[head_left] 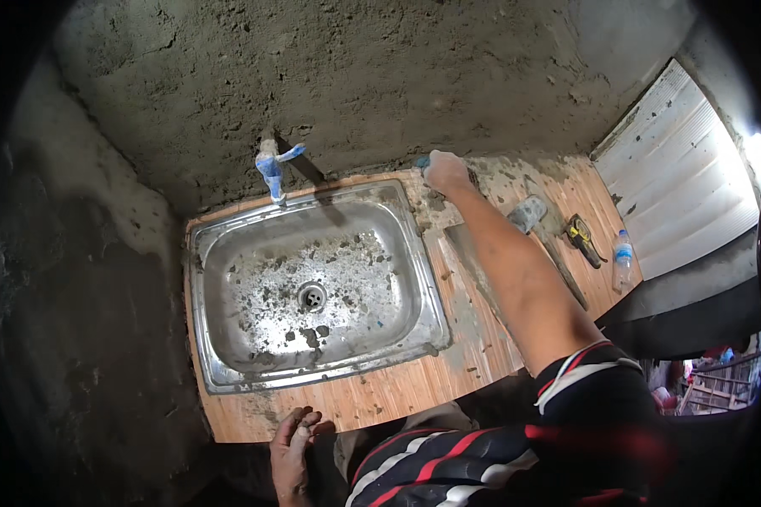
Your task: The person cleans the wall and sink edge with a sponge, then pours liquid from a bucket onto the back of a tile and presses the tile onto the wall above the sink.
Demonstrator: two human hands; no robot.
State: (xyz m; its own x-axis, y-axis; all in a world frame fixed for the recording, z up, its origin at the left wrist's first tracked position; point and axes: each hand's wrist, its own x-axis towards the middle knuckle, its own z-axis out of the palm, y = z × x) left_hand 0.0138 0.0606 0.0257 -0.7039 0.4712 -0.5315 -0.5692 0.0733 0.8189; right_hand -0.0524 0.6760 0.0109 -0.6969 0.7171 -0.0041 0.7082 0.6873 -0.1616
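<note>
1 sink (226, 304), smooth glossy metal, with rough matt crumbs (311, 341). Around sink: 1 countertop (355, 412), wood-grained, looks smooth. Behind sink: 1 wall (380, 84), rough, matt. Right of sink: 1 bottle (623, 260), clear glossy plastic; 1 ribbed panel (689, 177), faintly glossy.

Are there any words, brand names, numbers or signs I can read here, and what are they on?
None of them can be read.
Plastic bottle: it has a blue and white label, but any print is too small and blurred.
Yellow-and-black tape measure: any markings are too small to make out.
Faucet: blue and white, with no readable writing.
</note>
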